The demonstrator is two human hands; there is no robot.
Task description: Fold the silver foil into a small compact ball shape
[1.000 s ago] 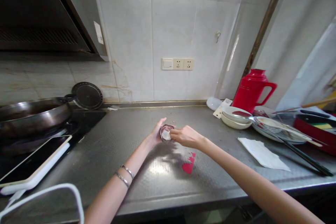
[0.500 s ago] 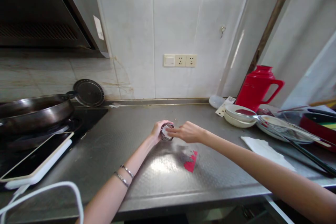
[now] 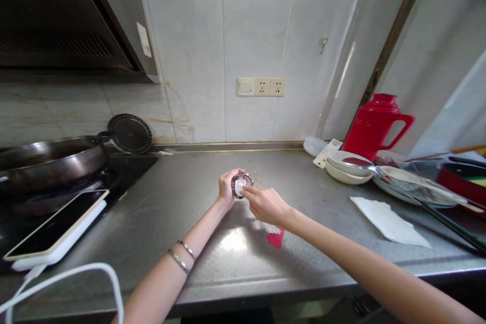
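My left hand (image 3: pixel 227 187) is wrapped around the side of a small, round glass jar (image 3: pixel 249 178), its open mouth tilted toward me. In the jar's mouth sits a crumpled white piece that looks like tissue (image 3: pixel 239 184). My right hand (image 3: pixel 268 204) is closed, with its fingertips at the tissue by the jar's rim; the thumb side hides part of the opening. Just below the right hand, a torn scrap of red paper (image 3: pixel 276 239) with a ragged whitish edge lies on the steel counter (image 3: pixel 197 182).
To the left are a frying pan (image 3: pixel 56 164) on the stove and a phone (image 3: pixel 56 225) with a white cable (image 3: pixel 76 268). Stacked bowls (image 3: pixel 347 176), a red thermos (image 3: pixel 375 124), a plate (image 3: pixel 413 187) and a folded white napkin (image 3: pixel 389 221) stand or lie at the right.
The right hand has turned and lowered slightly, its fingers now more curled at the jar's mouth, and it partly covers the red scrap. The left hand still holds the jar.
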